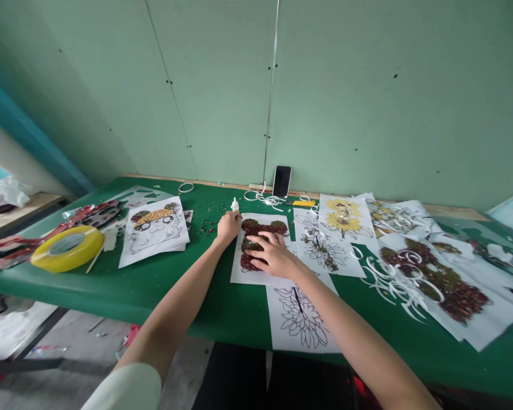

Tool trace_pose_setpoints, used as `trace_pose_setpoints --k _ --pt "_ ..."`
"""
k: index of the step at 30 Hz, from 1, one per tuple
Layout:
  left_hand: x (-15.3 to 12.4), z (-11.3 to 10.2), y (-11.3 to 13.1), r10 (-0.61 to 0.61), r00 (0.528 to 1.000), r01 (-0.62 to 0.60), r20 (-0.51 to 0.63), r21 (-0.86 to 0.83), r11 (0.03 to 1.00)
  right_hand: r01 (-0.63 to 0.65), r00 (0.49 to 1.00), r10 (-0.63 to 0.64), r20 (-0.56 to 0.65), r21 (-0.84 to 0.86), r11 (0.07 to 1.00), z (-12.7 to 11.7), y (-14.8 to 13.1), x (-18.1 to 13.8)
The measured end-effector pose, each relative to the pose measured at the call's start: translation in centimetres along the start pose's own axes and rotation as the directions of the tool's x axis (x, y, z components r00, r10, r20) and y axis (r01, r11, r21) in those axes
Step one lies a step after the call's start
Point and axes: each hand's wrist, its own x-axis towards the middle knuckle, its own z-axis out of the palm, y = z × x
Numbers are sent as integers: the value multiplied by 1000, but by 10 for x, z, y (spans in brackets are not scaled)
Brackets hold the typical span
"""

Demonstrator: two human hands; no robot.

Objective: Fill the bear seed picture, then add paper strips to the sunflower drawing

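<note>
My left hand is closed at the upper left edge of a paper picture. A small white-tipped bottle, which looks like a glue bottle, stands up out of its curled fingers; the lower part is hidden. My right hand lies on the seed picture with its fingers spread. Dark red and green seed-like bits cover the drawing under that palm. Beneath the picture and to its right are flower line drawings, one partly covered with green bits.
On the left are a yellow tape roll and a cartoon drawing partly covered in bits. A phone leans on the wall beside a yellow cutter. White paper strips and finished-looking pictures lie right. Loose bits dot the green table.
</note>
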Motion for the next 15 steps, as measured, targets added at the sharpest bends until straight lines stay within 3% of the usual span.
trace_pose_setpoints --k 9,15 --pt "-3 -5 5 21 999 -21 27 27 999 11 1000 -10 -15 14 1000 -1 2 -1" --pt "0 -7 -2 119 987 -124 104 50 991 12 999 -12 -35 9 1000 -3 5 -5"
